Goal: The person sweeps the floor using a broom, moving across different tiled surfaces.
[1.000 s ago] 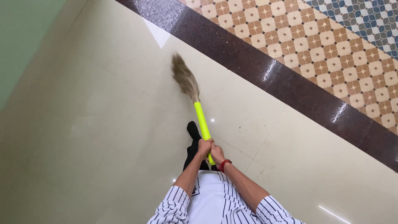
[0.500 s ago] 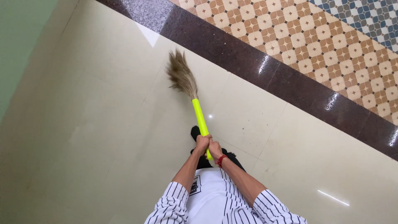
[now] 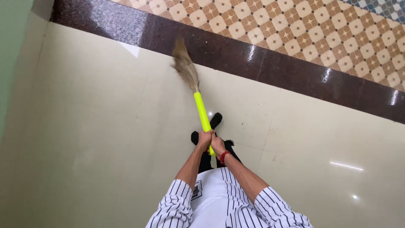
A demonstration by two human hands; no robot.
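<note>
Neon-yellow broom handle [image 3: 202, 111]; striped sleeves [image 3: 176, 207]

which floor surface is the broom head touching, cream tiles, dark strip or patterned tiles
The dark strip: the broom head overlaps its near edge, short of the patterned tiles.

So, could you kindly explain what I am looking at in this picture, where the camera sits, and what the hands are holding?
There is no machine here: a person wears one camera on the head, and it looks straight down, so you see their own arms in striped sleeves at the bottom of the picture. Both hands are closed around the lower end of a broom's bright yellow handle: the left hand sits beside the right hand, whose wrist carries a red band. The broom's brown grass head points away from the person and reaches the dark polished stone strip. Underfoot is a glossy cream tiled floor; beyond the strip lie patterned orange and cream tiles. The person's dark feet show beside the handle, and a green wall runs along the left edge.
</note>
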